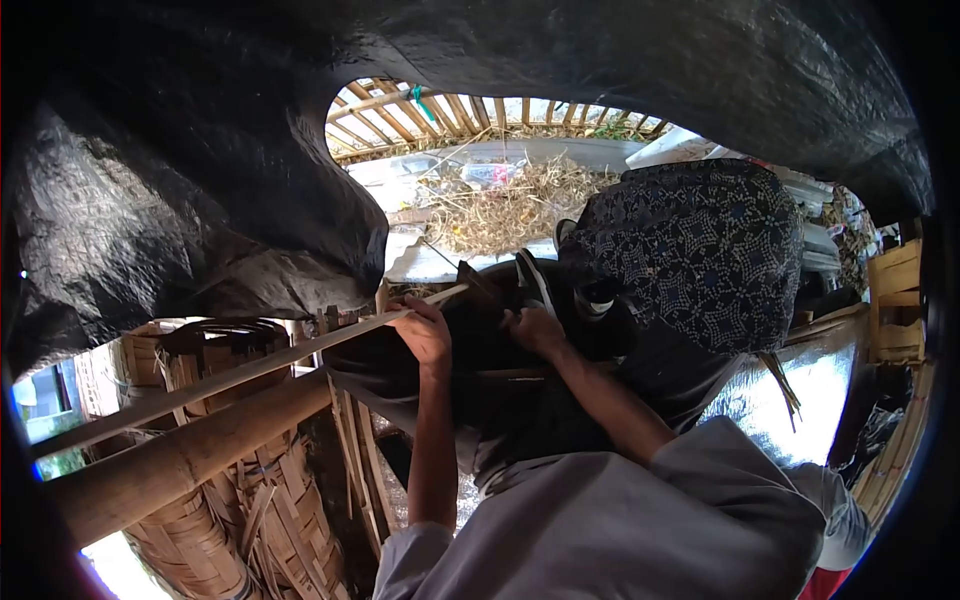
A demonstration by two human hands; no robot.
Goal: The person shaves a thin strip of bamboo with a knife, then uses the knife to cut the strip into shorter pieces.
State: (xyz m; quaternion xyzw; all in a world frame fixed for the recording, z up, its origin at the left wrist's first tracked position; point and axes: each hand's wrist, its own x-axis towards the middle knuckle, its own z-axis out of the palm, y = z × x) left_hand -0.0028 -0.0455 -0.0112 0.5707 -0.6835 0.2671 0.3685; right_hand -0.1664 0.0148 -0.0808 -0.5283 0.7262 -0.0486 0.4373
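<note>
My left hand (425, 330) is closed round a long, pale bamboo strip (250, 370) near its far end. From there the strip slopes back down to the lower left. My right hand (537, 328) is closed too, on the handle of a knife whose dark brown blade (481, 285) points left. The blade lies right at the strip's tip, just beyond my left fingers. Dark cloth covers my lap under both hands. A black shoe with a white edge (535, 282) shows just past my right hand.
A thick bamboo pole (180, 465) runs below the strip, beside woven bamboo baskets (280, 520). Black plastic sheeting (200, 130) hangs low overhead and left. Dry shavings (520, 205) lie ahead, before a bamboo fence (400, 112). Dark patterned cloth (690, 250) bulges at right.
</note>
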